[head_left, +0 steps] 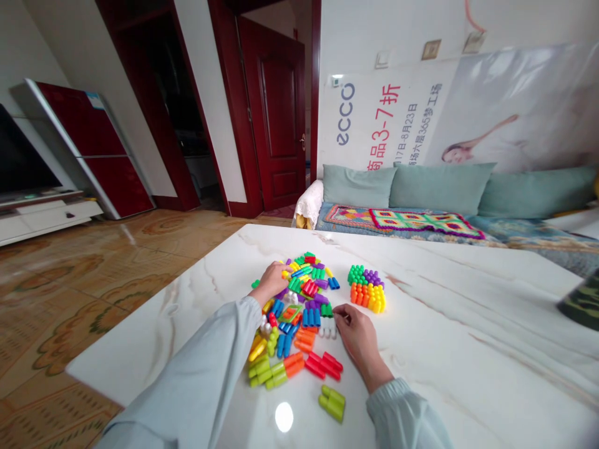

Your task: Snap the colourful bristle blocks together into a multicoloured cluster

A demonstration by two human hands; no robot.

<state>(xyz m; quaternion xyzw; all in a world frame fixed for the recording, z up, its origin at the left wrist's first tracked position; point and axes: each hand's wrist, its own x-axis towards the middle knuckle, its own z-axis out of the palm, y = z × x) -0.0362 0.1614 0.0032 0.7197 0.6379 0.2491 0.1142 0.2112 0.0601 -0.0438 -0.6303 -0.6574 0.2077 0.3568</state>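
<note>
A loose pile of toy blocks (311,318) is spread on the white surface (444,368), between the hands; the left hand (272,282) is placed over its far-left part and the right hand (354,327) is curled at its right edge, but whether anything is gripped by either cannot be told. The blocks are judged light, stiff, slightly slippery plastic, not fragile, and best pinched across their rounded sides.

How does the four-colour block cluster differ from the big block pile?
The cluster is packed tightly; the pile lies jumbled. The cluster is smaller than the pile. The cluster shows green, purple, orange and yellow; the pile adds blue and red. Both sit on the table.
</note>
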